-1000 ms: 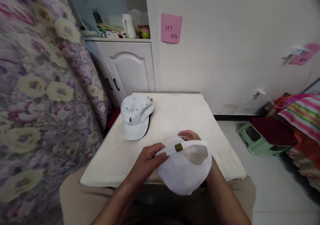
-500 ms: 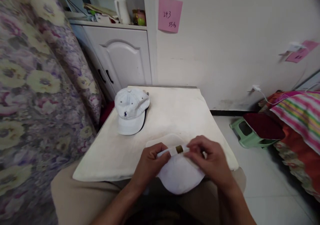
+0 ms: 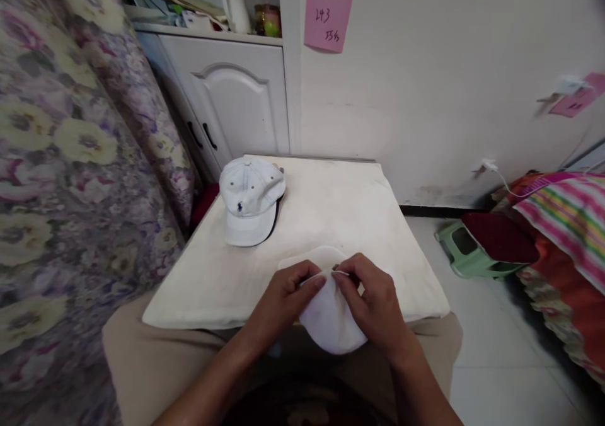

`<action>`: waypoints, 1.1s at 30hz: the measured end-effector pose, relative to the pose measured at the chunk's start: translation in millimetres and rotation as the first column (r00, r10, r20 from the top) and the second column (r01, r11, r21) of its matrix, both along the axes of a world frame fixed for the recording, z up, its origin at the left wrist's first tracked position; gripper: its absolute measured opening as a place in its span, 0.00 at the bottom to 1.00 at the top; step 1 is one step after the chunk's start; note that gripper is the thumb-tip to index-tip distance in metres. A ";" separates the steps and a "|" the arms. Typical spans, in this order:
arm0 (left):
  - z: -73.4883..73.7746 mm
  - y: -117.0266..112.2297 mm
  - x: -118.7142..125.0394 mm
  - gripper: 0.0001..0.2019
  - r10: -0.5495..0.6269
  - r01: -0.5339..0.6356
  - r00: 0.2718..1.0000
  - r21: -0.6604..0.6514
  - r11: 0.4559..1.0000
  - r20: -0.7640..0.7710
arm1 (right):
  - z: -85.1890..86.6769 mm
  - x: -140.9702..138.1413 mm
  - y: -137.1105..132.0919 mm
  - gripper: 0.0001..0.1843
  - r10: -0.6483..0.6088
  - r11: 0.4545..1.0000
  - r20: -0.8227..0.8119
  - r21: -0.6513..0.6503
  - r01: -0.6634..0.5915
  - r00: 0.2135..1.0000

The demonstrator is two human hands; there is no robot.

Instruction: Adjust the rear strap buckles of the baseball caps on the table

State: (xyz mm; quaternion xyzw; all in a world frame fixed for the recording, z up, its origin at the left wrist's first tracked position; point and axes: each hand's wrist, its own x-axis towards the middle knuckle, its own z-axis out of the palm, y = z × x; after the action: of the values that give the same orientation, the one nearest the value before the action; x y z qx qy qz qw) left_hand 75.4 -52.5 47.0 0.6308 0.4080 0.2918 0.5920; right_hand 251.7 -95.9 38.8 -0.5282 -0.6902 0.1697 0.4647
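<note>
Close to me, a white cap (image 3: 328, 325) lies over the near edge of the table, its crown toward my lap and its brim lying flat on the cloth. My left hand (image 3: 289, 292) pinches the left part of the back strap between thumb and fingers. My right hand (image 3: 371, 292) is closed on the strap's right part, its fingertips almost meeting the left ones. Between them a small brassy buckle (image 3: 335, 266) shows only in part. Farther off to the left sits a second, pale cap (image 3: 249, 193) with a dark logo and dark brim edge.
A cream cloth covers the low table (image 3: 340, 205). Behind it stand a white cabinet (image 3: 231, 92) and a wall with a pink note (image 3: 328, 13). A floral curtain (image 3: 85, 142) hangs at left. At right are a green stool (image 3: 466, 249) and a bed with a striped cover (image 3: 567, 208).
My right hand has moved left, bringing both hands' fingertips close together. The buckle, plainly visible before, is now mostly hidden. The whole view has shifted slightly.
</note>
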 end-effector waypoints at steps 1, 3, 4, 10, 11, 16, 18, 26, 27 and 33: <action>3.9 0.5 -1.2 0.16 -0.042 0.044 0.998 0.041 0.998 -0.055 | -0.2 -1.2 -0.3 0.05 0.006 1.000 -0.012 0.007 -0.005 1.000; 10.2 1.3 -3.1 0.16 -0.095 0.111 0.986 0.111 0.988 -0.140 | 0.0 -4.1 -0.6 0.06 0.033 0.999 -0.031 0.024 -0.032 0.999; 11.9 1.6 -3.7 0.17 -0.104 0.126 0.982 0.135 0.983 -0.155 | 0.4 -5.6 -0.7 0.06 0.051 0.998 -0.041 0.034 -0.049 0.998; 4.3 2.5 -5.9 0.16 -0.097 0.098 0.995 0.055 0.994 -0.017 | 4.4 -8.5 -2.2 0.06 0.005 1.000 -0.197 0.021 -0.001 0.980; 2.5 2.7 -6.2 0.16 -0.091 0.091 0.996 0.023 0.996 0.008 | 4.7 -7.8 -2.7 0.06 -0.029 1.000 -0.238 0.004 0.031 0.971; 0.7 4.0 -6.1 0.16 -0.065 0.073 0.995 -0.106 0.992 0.079 | 3.7 -4.8 -3.8 0.06 -0.120 0.991 -0.366 -0.102 0.088 0.923; 1.2 5.1 -5.9 0.15 -0.045 0.052 0.997 -0.103 0.993 0.068 | 3.4 -5.2 -3.4 0.05 -0.123 0.991 -0.351 -0.101 0.093 0.928; -10.0 9.3 -12.5 0.13 0.006 0.037 0.982 -0.225 0.974 0.187 | 7.7 0.5 -1.7 0.03 -0.103 0.990 -0.129 0.080 0.114 0.986; -11.0 9.5 -13.6 0.12 0.004 0.049 0.978 -0.246 0.968 0.209 | 7.6 3.1 -1.3 0.04 -0.085 0.992 -0.117 0.080 0.095 0.989; -6.9 9.6 -15.1 0.10 -0.033 0.107 0.958 -0.251 0.962 0.284 | 3.1 13.5 1.1 0.06 0.094 0.964 -0.240 -0.219 -0.148 0.966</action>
State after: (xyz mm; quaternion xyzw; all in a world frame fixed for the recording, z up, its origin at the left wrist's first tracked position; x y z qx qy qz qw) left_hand 60.3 -42.9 40.2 0.5137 0.3336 0.2989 0.7318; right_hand 265.2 -94.9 41.9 -0.5130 -0.6385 0.3380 0.4635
